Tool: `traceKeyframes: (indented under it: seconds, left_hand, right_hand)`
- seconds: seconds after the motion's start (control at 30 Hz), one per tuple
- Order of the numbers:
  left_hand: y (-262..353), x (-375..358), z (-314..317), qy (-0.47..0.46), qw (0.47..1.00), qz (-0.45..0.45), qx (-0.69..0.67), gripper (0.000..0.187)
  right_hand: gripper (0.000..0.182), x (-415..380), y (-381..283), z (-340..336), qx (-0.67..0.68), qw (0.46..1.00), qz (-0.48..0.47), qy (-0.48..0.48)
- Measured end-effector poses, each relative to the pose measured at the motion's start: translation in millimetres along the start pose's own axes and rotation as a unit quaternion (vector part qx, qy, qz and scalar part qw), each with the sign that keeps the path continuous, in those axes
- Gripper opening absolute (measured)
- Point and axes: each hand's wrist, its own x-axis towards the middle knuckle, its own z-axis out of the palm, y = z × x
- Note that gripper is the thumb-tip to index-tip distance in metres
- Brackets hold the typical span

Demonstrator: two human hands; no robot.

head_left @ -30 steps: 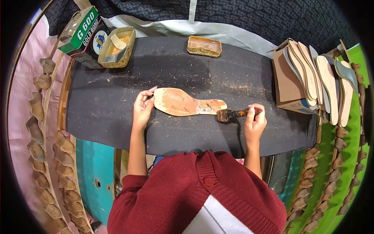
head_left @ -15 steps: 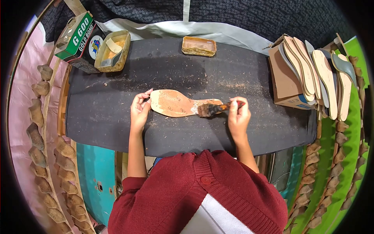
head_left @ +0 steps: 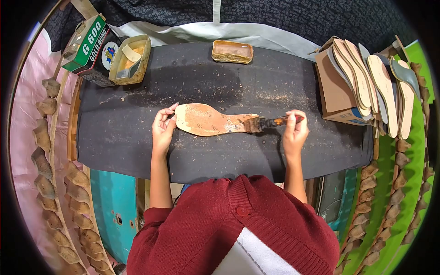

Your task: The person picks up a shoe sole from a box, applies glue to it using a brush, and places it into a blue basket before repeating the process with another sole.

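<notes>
Worktop: black cloth cover, runs across the middle of the view. Cardboard box at its right end, stacked insoles fanned over the box, pale and grey ones mixed. Can at the far left corner, green and black, marked G 600 GOLD BOND. Tub just beside the can, amber stuff inside, plus a pale piece and a grey piece. Insole lies crosswise mid-worktop, wide end left, narrow end right, reddish-brown coat over most of it, pale edge at the wide end; can't tell if it's fully flat on the cloth. Brush: dark, crusted, bristles on the narrow end. Left hand pinches the insole's wide end, thumb and fingers. Right hand pinches the brush handle. Dish at the far edge, caked sides. Small scraps scattered over the cloth.
</notes>
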Motion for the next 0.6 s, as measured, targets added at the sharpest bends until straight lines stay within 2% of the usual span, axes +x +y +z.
traceKeyframes:
  seconds: [0.03, 0.1, 0.17, 0.33, 0.4, 0.47, 0.53, 0.6]
  left_hand:
    - [0, 0, 0, -0.001, 1.0, 0.005, -0.005, 0.011]
    - [0, 0, 0, -0.003, 1.0, 0.008, -0.008, 0.011]
    - [1, 0, 0, -0.003, 1.0, 0.007, -0.006, 0.011]
    - [0, 0, -1, -0.001, 1.0, 0.0, -0.005, 0.011]
    - [0, 0, 0, -0.002, 1.0, -0.002, 0.002, 0.012]
    - [0, 1, 1, 0.0, 1.0, 0.002, -0.005, 0.012]
    - [-2, 1, -1, -0.001, 1.0, 0.005, -0.001, 0.012]
    - [-2, 1, -1, -0.002, 1.0, 0.008, 0.004, 0.012]
  right_hand:
    - [0.01, -2, -5, 1, -0.019, 0.999, 0.034, -0.033]
    - [0.011, -1, -5, 0, -0.024, 0.998, 0.037, -0.052]
    - [0.011, 2, 9, -4, -0.01, 0.999, 0.012, -0.041]
    - [0.011, 10, 13, -25, -0.005, 0.999, 0.035, -0.021]
    - [0.011, 11, 13, -25, -0.019, 1.0, 0.016, -0.015]
    - [0.011, 12, 9, -23, -0.032, 0.999, -0.004, -0.008]
    - [0.011, 9, 1, -11, 0.027, 1.0, -0.009, 0.007]
    - [0.01, 6, 4, -5, 0.014, 1.0, -0.007, -0.019]
